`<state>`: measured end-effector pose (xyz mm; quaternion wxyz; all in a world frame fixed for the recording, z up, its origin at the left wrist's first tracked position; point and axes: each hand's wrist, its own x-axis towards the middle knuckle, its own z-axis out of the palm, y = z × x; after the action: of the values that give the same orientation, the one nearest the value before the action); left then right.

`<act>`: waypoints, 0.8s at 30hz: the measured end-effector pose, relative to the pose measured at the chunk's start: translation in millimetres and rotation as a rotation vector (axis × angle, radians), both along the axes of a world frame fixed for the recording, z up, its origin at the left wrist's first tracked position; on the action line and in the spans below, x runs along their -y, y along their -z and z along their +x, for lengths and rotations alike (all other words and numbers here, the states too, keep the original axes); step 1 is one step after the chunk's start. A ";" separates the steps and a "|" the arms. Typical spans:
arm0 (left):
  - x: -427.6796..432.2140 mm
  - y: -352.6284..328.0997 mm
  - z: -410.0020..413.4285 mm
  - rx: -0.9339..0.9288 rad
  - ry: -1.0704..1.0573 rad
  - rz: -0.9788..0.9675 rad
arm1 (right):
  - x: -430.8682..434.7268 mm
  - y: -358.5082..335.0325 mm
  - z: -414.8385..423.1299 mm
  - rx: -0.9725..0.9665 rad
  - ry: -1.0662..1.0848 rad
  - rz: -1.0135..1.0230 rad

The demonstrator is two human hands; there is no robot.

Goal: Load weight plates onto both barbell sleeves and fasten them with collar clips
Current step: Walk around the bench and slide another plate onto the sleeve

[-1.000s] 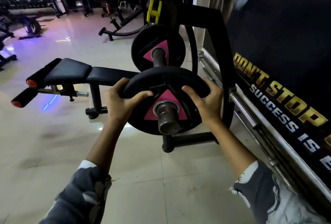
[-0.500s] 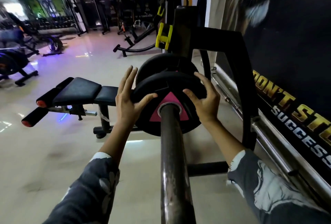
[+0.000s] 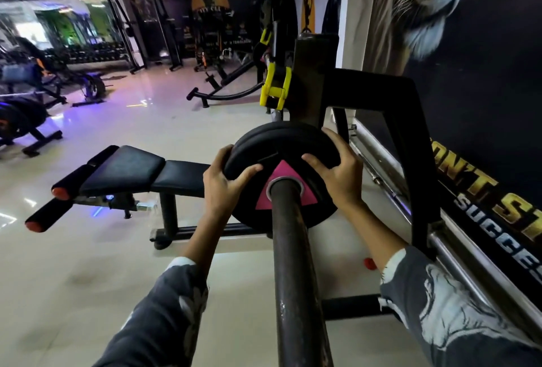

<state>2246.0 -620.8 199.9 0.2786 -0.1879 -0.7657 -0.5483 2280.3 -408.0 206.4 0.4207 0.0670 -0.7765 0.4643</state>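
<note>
Both hands, left hand and right hand, stay clamped on the weight plate, now slid far along the barbell sleeve against the inner plate; collar clip comes next.

You see a dim, soft gym: violet glare on the floor far beyond your left hand, edges bowed.

Matt black plate, scuffed metal sleeve
</note>
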 end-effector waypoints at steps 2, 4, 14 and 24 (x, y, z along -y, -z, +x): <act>0.9 2.2 1.2 0.015 0.047 0.014 | -2.0 0.0 0.7 0.023 -0.039 -0.008; 5.8 3.7 -3.1 0.014 0.151 0.062 | -3.3 -3.6 2.7 0.066 -0.102 -0.043; 19.9 -51.8 -123.9 0.288 0.555 0.068 | 47.8 -98.3 -1.2 0.277 -0.089 0.143; -37.2 -69.1 -165.5 0.244 0.751 0.092 | 78.6 -88.9 16.4 0.477 0.296 0.474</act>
<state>2080.5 -583.7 269.0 -0.0262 -0.3757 -0.6458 -0.6642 2296.7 -486.6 295.2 0.2631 -0.0608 -0.9401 0.2080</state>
